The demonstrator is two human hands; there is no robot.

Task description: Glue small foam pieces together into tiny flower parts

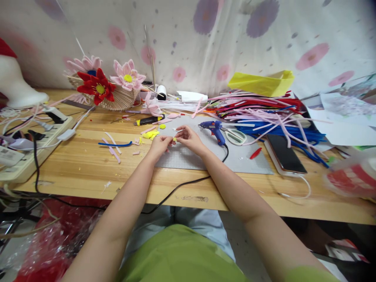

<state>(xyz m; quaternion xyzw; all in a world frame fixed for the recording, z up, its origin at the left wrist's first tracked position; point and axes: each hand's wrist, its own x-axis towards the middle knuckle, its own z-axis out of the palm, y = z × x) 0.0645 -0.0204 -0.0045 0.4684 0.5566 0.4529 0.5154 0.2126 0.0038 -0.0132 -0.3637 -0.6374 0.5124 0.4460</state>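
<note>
Over the grey cutting mat (pixel 182 160), my left hand (pixel 160 147) and my right hand (pixel 189 139) meet at the fingertips. Pinched between them is a small yellow piece (pixel 174 139), too small to name surely. Both hands are closed on it. Yellow fuzzy pieces (pixel 150 134) and a yellow disc (pixel 162 126) lie just beyond my left hand. To the right of my right hand rests a blue glue gun (pixel 214 129), with white-handled scissors (pixel 235 137) beside it. A black-and-yellow utility knife (pixel 149 120) lies further back.
Cut pipe-cleaner pieces (pixel 113 149) lie on the left. Bundles of pipe cleaners (pixel 258 113) fill the back right, near a phone (pixel 285 154). Finished fuzzy flowers (pixel 100 89) stand at the back left, behind a power strip (pixel 44 145). A black cord (pixel 185 183) crosses the table's front.
</note>
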